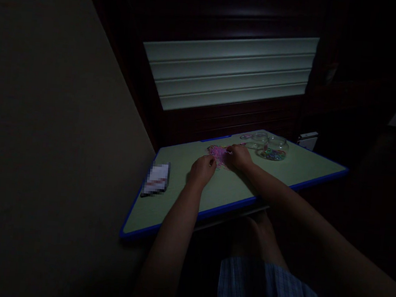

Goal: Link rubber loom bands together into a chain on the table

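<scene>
A loose heap of small pink rubber bands [218,153] lies on a pale green table with a blue rim [213,210]. My left hand [201,171] rests at the heap's near left edge with its fingers curled, pinching at the bands. My right hand [241,156] sits at the heap's right side, fingers bent onto the bands. The room is dim, so what each pinch holds is too small to make out.
A clear round jar [273,148] with coloured bands stands right of my hands, a clear lid [254,139] behind it. A phone [156,180] lies at the table's left. A beige wall is left, a window blind [228,72] behind, my knee below the table.
</scene>
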A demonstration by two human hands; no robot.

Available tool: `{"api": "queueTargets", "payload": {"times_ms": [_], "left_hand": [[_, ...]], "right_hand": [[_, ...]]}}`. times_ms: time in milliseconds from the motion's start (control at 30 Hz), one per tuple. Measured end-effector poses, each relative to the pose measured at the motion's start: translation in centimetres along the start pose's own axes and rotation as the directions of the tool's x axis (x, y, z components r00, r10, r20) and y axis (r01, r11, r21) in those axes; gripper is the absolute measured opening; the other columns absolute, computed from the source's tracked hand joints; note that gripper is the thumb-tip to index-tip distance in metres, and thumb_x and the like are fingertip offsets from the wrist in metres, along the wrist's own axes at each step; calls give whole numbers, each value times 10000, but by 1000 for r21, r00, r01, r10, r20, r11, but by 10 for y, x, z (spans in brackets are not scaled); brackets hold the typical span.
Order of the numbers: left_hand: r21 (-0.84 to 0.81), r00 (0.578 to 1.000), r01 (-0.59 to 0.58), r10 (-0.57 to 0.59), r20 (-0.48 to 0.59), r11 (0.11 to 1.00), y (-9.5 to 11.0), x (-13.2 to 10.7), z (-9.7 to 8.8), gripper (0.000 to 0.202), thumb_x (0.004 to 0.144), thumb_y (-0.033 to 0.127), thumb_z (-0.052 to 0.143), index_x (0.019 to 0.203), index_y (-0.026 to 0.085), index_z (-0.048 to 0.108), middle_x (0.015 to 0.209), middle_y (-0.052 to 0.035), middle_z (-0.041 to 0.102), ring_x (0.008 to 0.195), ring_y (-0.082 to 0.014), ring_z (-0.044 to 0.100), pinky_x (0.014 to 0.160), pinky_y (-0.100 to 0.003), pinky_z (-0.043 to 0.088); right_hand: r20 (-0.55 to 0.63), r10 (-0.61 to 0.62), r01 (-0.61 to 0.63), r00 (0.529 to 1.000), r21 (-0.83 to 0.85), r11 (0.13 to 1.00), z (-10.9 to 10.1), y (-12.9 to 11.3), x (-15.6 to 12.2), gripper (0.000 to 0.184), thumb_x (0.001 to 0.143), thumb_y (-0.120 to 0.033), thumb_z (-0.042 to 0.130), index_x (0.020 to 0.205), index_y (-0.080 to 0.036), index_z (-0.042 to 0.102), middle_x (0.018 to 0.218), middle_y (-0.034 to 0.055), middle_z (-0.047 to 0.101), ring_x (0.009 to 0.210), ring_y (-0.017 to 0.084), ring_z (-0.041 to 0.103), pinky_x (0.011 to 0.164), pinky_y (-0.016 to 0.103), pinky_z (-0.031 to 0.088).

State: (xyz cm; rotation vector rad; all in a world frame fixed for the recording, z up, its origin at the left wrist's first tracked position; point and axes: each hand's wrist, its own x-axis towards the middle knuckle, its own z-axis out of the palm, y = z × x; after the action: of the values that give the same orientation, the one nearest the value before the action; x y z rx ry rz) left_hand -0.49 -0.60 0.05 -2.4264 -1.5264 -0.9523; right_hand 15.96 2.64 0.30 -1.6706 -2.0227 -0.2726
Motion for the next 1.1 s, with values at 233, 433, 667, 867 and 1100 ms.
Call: {"api": "queueTargets", "payload": {"times_ms": [233,433,667,867,1100], "left_hand": [[14,1000,2,-2,4,1000,1,0,0,205,795,270,420,763,163,593,794,-68,619,711,-139,540,610,-224,349],[24,1000,2,-3,14,1000,2,0,0,226,803,287,410,769,164,597,783,-69,620,701,-141,543,608,-225,350],[-3,1000,-11,11,18,1000,0,0,1,219,801,273,408,790,171,601,789,-63,619,704,-138,539,624,-226,355],[8,1000,-2,2,26,1000,0,1,1,229,802,273,404,799,166,606,798,-67,618,712,-135,539,629,-225,355],[3,999,19,-19,37,1000,-1,1,2,226,800,275,402,798,168,602,801,-65,619,712,-131,538,629,-220,355]], "right_hand": [[21,-11,13,1000,-89,996,-1,-7,0,304,808,-303,402,968,-156,614,979,116,608,943,231,504,792,320,317],[38,3,1,999,-107,994,2,-4,1,318,821,-290,365,959,-140,611,969,128,612,922,232,517,783,325,308],[30,2,1,1000,-107,994,2,-3,2,313,820,-256,349,922,-127,615,923,144,628,889,237,540,797,346,301],[1,43,-43,999,-16,999,1,1,4,298,806,-253,389,952,-155,630,960,129,631,921,215,546,819,305,319],[-80,106,-87,991,212,973,4,11,6,277,780,-265,436,955,-181,634,924,84,649,842,173,574,698,238,378]]}}
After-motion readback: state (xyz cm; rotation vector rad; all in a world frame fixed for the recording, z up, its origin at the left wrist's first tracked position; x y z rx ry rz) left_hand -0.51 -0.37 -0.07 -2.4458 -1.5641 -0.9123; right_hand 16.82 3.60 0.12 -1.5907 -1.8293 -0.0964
